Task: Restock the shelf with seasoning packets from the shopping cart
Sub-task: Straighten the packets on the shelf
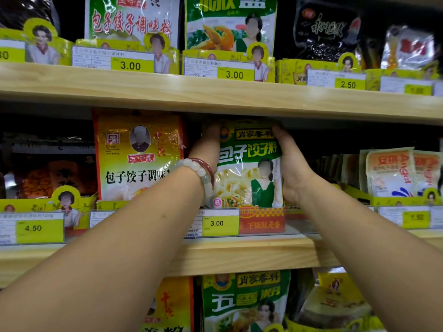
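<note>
A green and white seasoning packet (249, 164) stands upright on the middle shelf (239, 252), behind a 3.00 price tag (217, 224). My left hand (208, 147), with two bracelets on the wrist, grips the packet's left edge. Along the right edge my right hand (291, 164) holds the same packet, fingers curled over its top corner. The packet's top sits just under the upper shelf board (215, 94). The shopping cart is out of view.
An orange and white packet (139, 156) stands just left of my left hand. Small pale sachets (393, 173) fill the slot to the right. Green packets line the upper shelf (230, 25) and the lower shelf (244, 300). Yellow price strips front each shelf.
</note>
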